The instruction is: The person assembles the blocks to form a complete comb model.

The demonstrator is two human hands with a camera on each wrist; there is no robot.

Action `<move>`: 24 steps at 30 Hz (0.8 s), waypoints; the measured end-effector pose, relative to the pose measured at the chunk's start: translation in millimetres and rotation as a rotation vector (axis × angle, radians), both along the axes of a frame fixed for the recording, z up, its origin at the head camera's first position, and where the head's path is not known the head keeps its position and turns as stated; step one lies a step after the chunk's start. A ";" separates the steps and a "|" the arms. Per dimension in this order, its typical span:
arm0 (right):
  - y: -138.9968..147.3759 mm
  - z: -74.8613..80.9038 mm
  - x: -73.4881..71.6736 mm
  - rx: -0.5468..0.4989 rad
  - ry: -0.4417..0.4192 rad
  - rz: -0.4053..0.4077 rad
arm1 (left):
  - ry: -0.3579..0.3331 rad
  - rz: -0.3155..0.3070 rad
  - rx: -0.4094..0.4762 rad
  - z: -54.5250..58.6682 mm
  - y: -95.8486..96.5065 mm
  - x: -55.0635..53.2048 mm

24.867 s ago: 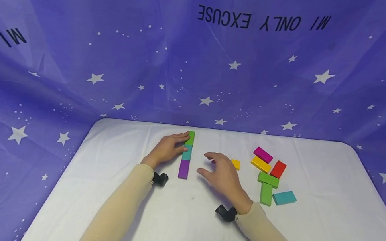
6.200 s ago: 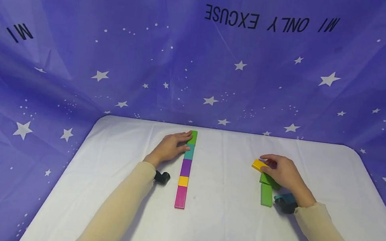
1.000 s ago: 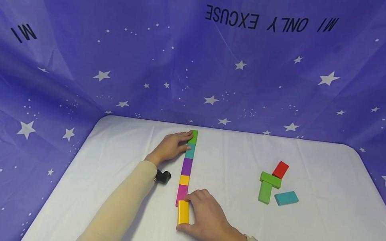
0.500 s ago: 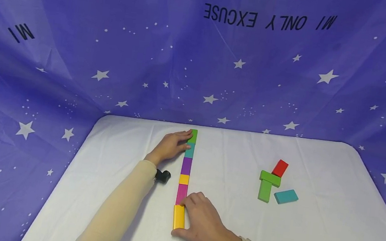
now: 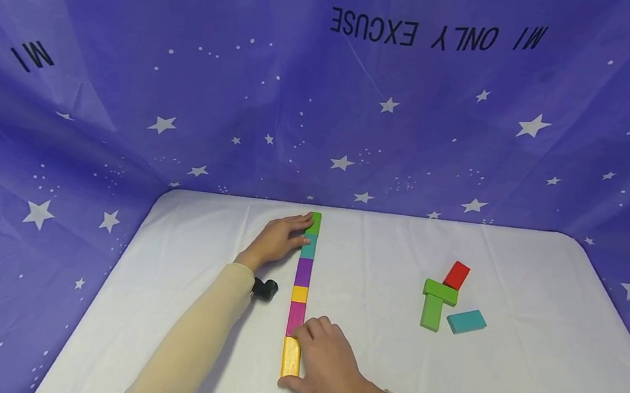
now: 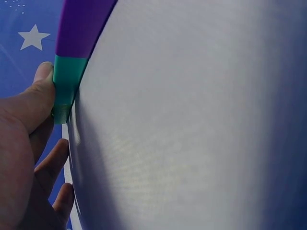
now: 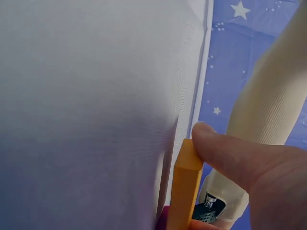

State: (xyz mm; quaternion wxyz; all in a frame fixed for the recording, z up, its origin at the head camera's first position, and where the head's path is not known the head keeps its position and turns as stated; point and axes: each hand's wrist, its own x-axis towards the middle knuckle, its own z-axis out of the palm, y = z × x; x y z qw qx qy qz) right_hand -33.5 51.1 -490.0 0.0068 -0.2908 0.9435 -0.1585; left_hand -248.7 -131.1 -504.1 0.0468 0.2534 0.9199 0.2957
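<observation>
A single-file row of coloured blocks runs down the table. From the far end come a green block [image 5: 315, 223], a teal block [image 5: 310, 247], a purple block [image 5: 303, 272], a short yellow block [image 5: 299, 294], a magenta block [image 5: 296, 319] and a long yellow block [image 5: 290, 356]. My right hand [image 5: 334, 372] pinches the long yellow block by its two ends, against the magenta one. At the far end my left hand [image 5: 274, 239] rests its fingertips on the green block and its thumb on the teal one. In the left wrist view the thumb [image 6: 41, 93] presses the teal block [image 6: 69, 76].
To the right lie a red block [image 5: 457, 275], a green block [image 5: 441, 292] crosswise above another green block [image 5: 432, 312], and a second teal block [image 5: 467, 321]. The white-covered table [image 5: 534, 381] meets a purple starry cloth [image 5: 281, 87] behind.
Short yellow, magenta and long yellow blocks have joined the row from the right-hand pile. Over the last second my right hand brought the long yellow block into line. My left hand stayed put.
</observation>
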 end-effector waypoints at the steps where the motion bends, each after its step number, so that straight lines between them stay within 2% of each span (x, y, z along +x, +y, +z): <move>1: -0.5 0.0 -0.2 0.012 0.006 0.001 | 0.004 0.000 -0.003 -0.1 -0.1 -0.2; 10: -1.8 -4.1 -1.2 0.038 0.064 -0.007 | 0.001 0.002 0.003 -0.3 -0.2 0.0; 17: 5.3 1.5 -1.5 -0.019 -0.062 -0.008 | 0.004 -0.002 -0.003 -0.5 -1.1 -0.5; 24: 6.4 1.3 -1.8 -0.014 -0.082 -0.001 | 0.003 -0.004 -0.008 -0.9 -0.1 -0.6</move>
